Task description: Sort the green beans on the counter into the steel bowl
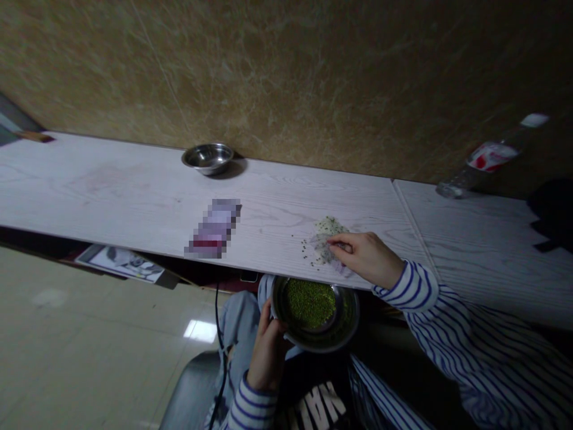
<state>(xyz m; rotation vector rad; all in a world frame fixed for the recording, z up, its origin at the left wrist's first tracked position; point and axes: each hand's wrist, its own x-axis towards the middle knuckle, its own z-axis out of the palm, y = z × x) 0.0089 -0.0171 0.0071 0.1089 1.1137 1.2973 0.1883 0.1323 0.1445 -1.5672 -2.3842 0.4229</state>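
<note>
My left hand [267,349] grips the rim of a metal bowl [351,322], tilted at the table's front edge above my lap. Many small green beans [310,303], apparently mung beans, lie in it. Over the table my right hand [364,254] is closed, thumb and fingertips pinched together. What the pinch holds, if anything, is too small to make out. Under the fingertips lies a thin, crumpled pale sheet [329,226], perhaps plastic or tissue, with dark green bits on it. Several loose beans [305,249] are scattered to its left.
A second metal bowl [208,160] stands near the wall. A blurred-out flat object [215,230] lies left of the beans. On the right a clear plastic bottle [490,156] leans by the wall, with a dark item [555,212] beyond. An open drawer [128,263] is below the tabletop [134,191].
</note>
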